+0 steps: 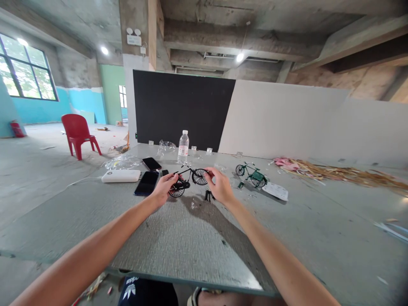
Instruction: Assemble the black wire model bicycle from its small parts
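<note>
A small black model bicycle point(190, 175) is held up over the grey table between both hands. My left hand point(165, 187) pinches it at the rear, by the seat and back wheel. At the front wheel's right edge, my right hand point(219, 185) grips the tyre between thumb and fingers. Small black parts point(208, 195) lie on the table just beneath my right hand. A green model bicycle point(253, 175) stands to the right, with a white tray point(275, 191) beside its rear wheel.
Left of the hands lie a dark phone point(147, 183), another phone point(151, 163) and a white power bank point(121, 176). A water bottle point(183, 146) stands behind. Plastic wrapping point(123, 162) lies at the back left. Brown strips point(331, 172) lie far right.
</note>
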A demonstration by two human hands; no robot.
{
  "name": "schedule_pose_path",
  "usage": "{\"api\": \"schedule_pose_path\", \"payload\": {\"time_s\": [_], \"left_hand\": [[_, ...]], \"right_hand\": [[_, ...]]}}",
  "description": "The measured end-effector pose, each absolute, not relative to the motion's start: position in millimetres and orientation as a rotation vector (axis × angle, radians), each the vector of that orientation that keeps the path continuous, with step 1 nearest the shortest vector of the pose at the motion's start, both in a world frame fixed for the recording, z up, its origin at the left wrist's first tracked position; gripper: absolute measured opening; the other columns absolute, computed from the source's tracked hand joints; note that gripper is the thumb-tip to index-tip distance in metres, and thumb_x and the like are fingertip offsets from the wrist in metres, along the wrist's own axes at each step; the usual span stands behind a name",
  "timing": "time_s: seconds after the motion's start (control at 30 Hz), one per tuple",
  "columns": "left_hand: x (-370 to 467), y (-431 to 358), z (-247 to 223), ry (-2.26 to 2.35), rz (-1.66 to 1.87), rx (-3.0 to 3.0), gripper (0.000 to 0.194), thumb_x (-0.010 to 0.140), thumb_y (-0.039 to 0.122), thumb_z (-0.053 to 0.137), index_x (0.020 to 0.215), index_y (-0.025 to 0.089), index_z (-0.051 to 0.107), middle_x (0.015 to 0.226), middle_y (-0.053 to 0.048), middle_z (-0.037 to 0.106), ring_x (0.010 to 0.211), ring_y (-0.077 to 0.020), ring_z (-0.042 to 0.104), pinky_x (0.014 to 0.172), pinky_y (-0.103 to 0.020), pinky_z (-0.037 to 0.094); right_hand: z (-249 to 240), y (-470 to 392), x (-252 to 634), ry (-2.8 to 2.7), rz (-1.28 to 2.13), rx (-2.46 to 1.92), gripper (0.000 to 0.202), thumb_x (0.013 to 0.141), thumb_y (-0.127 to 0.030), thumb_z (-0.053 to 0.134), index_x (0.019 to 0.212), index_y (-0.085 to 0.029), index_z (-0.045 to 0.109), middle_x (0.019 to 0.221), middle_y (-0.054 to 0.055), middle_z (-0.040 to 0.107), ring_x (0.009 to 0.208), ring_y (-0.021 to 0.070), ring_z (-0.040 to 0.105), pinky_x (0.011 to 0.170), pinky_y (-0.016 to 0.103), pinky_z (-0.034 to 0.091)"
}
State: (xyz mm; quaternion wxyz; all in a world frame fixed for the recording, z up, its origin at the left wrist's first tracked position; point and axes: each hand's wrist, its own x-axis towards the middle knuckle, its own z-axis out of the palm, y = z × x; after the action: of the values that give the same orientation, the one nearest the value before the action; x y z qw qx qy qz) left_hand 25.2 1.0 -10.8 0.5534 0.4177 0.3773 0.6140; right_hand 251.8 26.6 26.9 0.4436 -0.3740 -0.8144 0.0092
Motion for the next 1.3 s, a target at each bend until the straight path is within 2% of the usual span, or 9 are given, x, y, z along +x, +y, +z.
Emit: {"api": "schedule_pose_path", "payload": {"time_s": [0.47,0.77,0.83,0.97,1.03,1.17,1.3], "left_hand": [[24,2,-11,0.870,1.407,0.956,0.038,0.072,0.047,0.077,0.089,0.014,0.069,0.089,-0.007,0.069,0.072,-0.0144,0.065,0.053,-0.021,0.049],[24,4,-13,0.879,1.430,0.934,0.042,0.069,0.049,0.078,0.089,0.014,0.070,0.089,-0.006,0.069,0.071,-0.0140,0.064,0.051,-0.019,0.046],[25,3,-12,0.888,1.435,0.938,0.044,0.067,0.051,0.079,0.089,0.013,0.070,0.088,-0.006,0.068,0.072,-0.0140,0.064,0.052,-0.020,0.046],[27,2,-12,0.874,1.484,0.968,0.045,0.067,0.052,0.078,0.088,0.013,0.069,0.084,-0.005,0.067,0.070,-0.0123,0.061,0.054,-0.019,0.043],[29,2,-13,0.845,1.523,0.985,0.043,0.068,0.050,0.078,0.088,0.013,0.069,0.084,-0.004,0.067,0.070,-0.0116,0.060,0.057,-0.020,0.044],[33,0,-11,0.744,1.554,0.984,0.034,0.072,0.042,0.077,0.090,0.014,0.069,0.089,-0.004,0.068,0.078,-0.0125,0.061,0.070,-0.022,0.046],[38,-6,-8,0.672,1.538,0.970,0.031,0.072,0.032,0.078,0.097,0.016,0.069,0.099,-0.004,0.068,0.088,-0.0139,0.062,0.072,-0.021,0.045]], "right_hand": [[31,22,251,-2.012,0.046,-0.919,0.033,0.097,-0.042,0.040,0.113,-0.023,0.062,0.092,0.007,0.068,0.075,0.0206,0.061,0.072,0.034,0.048],[29,24,251,-2.046,0.041,-0.925,0.031,0.098,-0.040,0.039,0.115,-0.023,0.059,0.087,0.005,0.066,0.070,0.0191,0.059,0.071,0.033,0.047],[29,23,251,-2.067,0.020,-0.916,0.031,0.099,-0.039,0.038,0.117,-0.024,0.058,0.090,0.006,0.065,0.074,0.0199,0.060,0.073,0.034,0.047],[31,19,249,-2.044,-0.237,-0.915,0.032,0.098,-0.038,0.040,0.120,-0.023,0.057,0.106,0.012,0.062,0.099,0.0272,0.057,0.090,0.043,0.044],[31,15,245,-2.067,-0.311,-0.913,0.031,0.097,-0.038,0.042,0.119,-0.021,0.057,0.105,0.013,0.061,0.102,0.0281,0.056,0.093,0.045,0.042],[25,5,228,-2.225,-0.037,-0.909,0.035,0.097,-0.042,0.044,0.127,-0.023,0.049,0.095,0.008,0.065,0.088,0.0234,0.061,0.078,0.037,0.048],[15,-2,212,-2.238,0.224,-0.943,0.053,0.092,-0.053,0.050,0.135,-0.022,0.041,0.114,0.012,0.063,0.095,0.0235,0.063,0.078,0.037,0.051]]}}
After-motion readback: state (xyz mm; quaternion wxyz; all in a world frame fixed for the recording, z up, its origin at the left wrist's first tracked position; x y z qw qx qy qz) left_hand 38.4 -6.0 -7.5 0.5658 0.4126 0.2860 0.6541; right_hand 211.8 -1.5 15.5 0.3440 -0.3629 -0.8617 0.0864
